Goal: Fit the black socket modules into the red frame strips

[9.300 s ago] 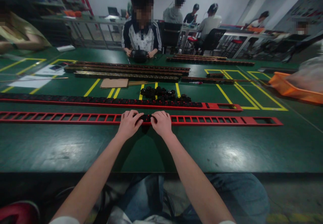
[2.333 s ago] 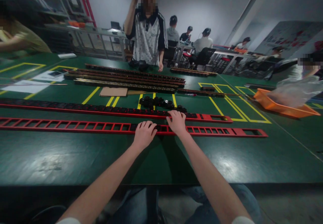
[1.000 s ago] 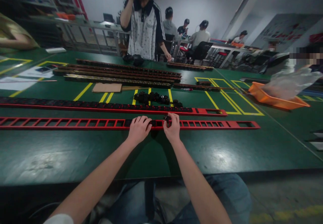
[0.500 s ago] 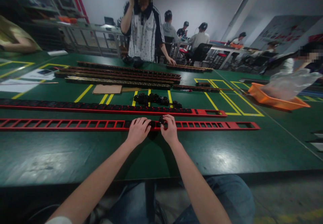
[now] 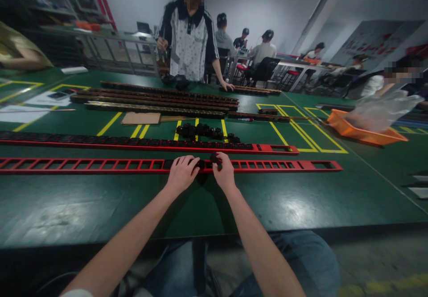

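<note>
A long red slotted frame (image 5: pixel 110 165) lies across the table in front of me. My left hand (image 5: pixel 182 171) is closed over its middle, fingertips bent onto a small black part (image 5: pixel 201 164) in the slots. Just right of it, my right hand (image 5: pixel 224 171) pinches another small black part (image 5: pixel 214 158) above the frame. The pieces' exact kind is too small to tell. Behind lies a second red frame (image 5: pixel 276 149), most of its slots filled with black pieces. Beyond that sits a loose pile of black parts (image 5: pixel 200 131).
Dark long strips (image 5: pixel 157 98) are stacked farther back, near a cardboard piece (image 5: pixel 141 118). An orange bin (image 5: pixel 364 129) with clear plastic stands at right. Across the table stands a person (image 5: pixel 190 38), one hand (image 5: pixel 226 85) on strips.
The black part in my right hand has tilted slightly between the fingers. My left hand stays in place. The person opposite has lowered a raised hand from the head to chest height.
</note>
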A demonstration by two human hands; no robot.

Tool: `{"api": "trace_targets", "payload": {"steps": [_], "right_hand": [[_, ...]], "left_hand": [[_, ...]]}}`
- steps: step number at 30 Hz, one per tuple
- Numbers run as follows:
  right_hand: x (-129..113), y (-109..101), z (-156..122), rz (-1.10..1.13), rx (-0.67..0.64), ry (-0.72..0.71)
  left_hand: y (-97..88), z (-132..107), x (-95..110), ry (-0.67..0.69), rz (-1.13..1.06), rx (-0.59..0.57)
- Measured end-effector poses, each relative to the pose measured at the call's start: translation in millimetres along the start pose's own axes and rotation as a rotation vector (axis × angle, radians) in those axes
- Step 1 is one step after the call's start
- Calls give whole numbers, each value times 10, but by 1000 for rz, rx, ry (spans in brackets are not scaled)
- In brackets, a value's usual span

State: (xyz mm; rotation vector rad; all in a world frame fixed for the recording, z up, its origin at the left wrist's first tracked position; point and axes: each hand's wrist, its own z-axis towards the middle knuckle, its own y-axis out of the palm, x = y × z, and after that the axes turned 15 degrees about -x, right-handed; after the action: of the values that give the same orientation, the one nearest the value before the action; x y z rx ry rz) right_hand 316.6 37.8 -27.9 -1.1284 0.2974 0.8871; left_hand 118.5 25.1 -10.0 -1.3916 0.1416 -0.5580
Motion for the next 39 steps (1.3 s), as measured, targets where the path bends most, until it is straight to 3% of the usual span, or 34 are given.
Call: {"api": "trace_targets", "payload": {"steps": [7, 10, 16, 24, 30, 39], "right_hand": [[120, -6, -13, 131, 190, 96], [106, -42, -5, 149, 216, 95], [8, -67, -5, 182, 251, 122], [-30, -47, -22, 212, 84, 13], [-50, -65, -31, 20, -72, 22], [-46, -75, -13, 13, -33, -47]], "left_hand": [[-16, -30, 10, 127, -8, 10], [3, -35, 19, 187, -13, -11], [45, -11, 33, 169, -62, 32], [72, -32, 44, 181, -40, 85], [56, -33, 27, 164, -27, 62], [75, -3, 18, 144, -46, 78]]}}
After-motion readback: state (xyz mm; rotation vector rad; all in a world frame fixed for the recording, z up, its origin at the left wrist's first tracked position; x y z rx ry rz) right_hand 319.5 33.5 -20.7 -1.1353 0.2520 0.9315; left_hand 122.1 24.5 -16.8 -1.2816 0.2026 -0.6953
